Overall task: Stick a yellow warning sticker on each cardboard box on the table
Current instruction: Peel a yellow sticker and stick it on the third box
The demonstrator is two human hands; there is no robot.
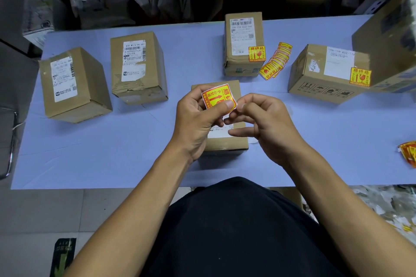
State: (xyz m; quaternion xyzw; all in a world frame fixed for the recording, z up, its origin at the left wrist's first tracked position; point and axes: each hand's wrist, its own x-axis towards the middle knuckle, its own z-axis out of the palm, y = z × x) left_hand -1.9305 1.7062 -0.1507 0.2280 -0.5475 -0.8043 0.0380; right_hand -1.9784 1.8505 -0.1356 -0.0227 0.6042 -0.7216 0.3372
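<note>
We see the left hand [198, 119] pinching a yellow sticker [217, 96] above a cardboard box [227, 141], the right hand [261, 123] at its edge.

Open table [112, 153] front-left; boxes [139, 67] crowd the rear; sticker pile [275, 62] between the right boxes [326, 74].

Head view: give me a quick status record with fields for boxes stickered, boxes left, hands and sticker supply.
stickered: back box and right box, each with a yellow sticker on top
unstickered: far-left box, second box, centre box under the hands
left hand: pinching a yellow sticker
right hand: fingertips at that sticker's edge, apparently peeling
supply: fanned sticker stack between the two stickered boxes; more stickers at the table's right edge
</note>
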